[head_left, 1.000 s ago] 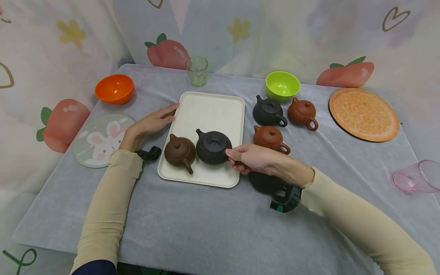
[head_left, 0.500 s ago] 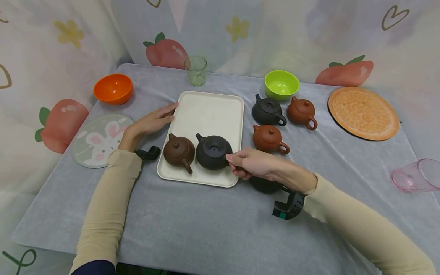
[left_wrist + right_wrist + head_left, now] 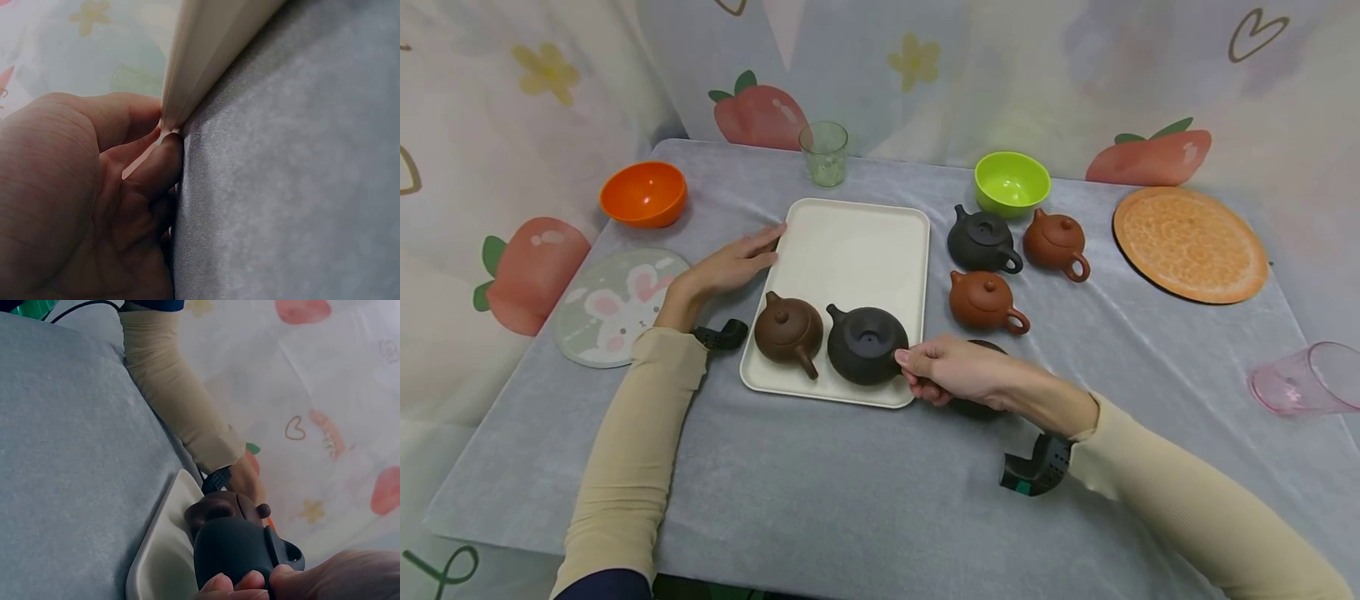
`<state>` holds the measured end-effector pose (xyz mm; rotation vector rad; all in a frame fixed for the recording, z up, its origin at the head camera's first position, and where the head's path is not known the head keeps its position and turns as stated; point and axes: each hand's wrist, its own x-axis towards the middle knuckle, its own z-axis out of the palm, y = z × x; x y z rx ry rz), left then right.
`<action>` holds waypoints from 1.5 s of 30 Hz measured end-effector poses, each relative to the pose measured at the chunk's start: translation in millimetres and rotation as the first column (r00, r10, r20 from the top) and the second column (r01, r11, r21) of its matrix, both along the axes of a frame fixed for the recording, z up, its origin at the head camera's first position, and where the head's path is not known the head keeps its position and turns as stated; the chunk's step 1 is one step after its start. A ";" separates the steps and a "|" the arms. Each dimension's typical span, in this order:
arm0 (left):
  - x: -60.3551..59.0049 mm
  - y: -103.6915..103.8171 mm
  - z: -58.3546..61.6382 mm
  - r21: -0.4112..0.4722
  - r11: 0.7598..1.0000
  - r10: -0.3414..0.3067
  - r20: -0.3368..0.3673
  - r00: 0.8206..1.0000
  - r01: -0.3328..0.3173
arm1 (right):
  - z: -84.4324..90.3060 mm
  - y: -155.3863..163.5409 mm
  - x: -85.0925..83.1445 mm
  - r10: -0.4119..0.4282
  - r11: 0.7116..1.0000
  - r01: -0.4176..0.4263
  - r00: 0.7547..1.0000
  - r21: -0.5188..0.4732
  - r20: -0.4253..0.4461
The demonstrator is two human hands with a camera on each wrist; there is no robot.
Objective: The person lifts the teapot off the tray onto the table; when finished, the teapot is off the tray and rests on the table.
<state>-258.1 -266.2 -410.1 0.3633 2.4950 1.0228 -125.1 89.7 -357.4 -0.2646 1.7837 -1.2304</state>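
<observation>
1. Two teapots stand on the cream tray (image 3: pixel 850 242), side by side at its near edge: a dark brown teapot (image 3: pixel 787 331) on the left and a black teapot (image 3: pixel 865 343), lidless, on the right.
2. The right hand (image 3: pixel 951 371) pinches the black teapot at its handle side, fingers curled round it; the right wrist view shows the fingertips (image 3: pixel 234 584) against the pot's dark body.
3. The left hand (image 3: pixel 730 265) rests against the tray's left rim, fingers fairly straight; the left wrist view shows the thumb and a finger touching the rim's edge.
4. Three more teapots stand on the grey worktop (image 3: pixel 850 467) right of the tray: one black pot (image 3: pixel 981 240), one reddish pot beside it (image 3: pixel 1056 240), and one reddish pot nearer (image 3: pixel 983 302).
5. A dark round thing (image 3: pixel 977 407) lies partly hidden under the right hand; what it is cannot be told.
6. Two bowls: an orange bowl (image 3: pixel 642 193) far left, a green bowl (image 3: pixel 1011 182) far right of the tray.
7. Two cups: a clear glass (image 3: pixel 823 153) behind the tray, a pink cup (image 3: pixel 1303 382) lying on its side at the right edge.
8. Two round mats: a rabbit mat (image 3: pixel 613 304) left, an orange mat (image 3: pixel 1191 243) right.
</observation>
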 end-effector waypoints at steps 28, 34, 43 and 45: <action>-0.3 0.0 1.7 -0.009 1.000 0.004 0.010 1.000 -0.004 | -3.1 5.8 24.4 0.067 0.997 -0.065 0.995 0.029 -0.078; -0.9 1.0 -0.2 0.008 1.000 -0.006 -0.010 1.000 0.006 | -3.5 9.1 30.0 0.072 0.997 -0.071 0.995 0.018 -0.075; 0.3 3.3 1.8 0.047 0.999 -0.012 -0.018 1.000 0.013 | -4.3 14.2 40.6 0.063 0.998 -0.063 0.995 -0.005 -0.081; 0.3 3.0 1.9 0.050 0.999 -0.013 -0.020 1.000 0.014 | -4.5 15.4 43.2 0.065 0.998 -0.066 0.995 -0.006 -0.081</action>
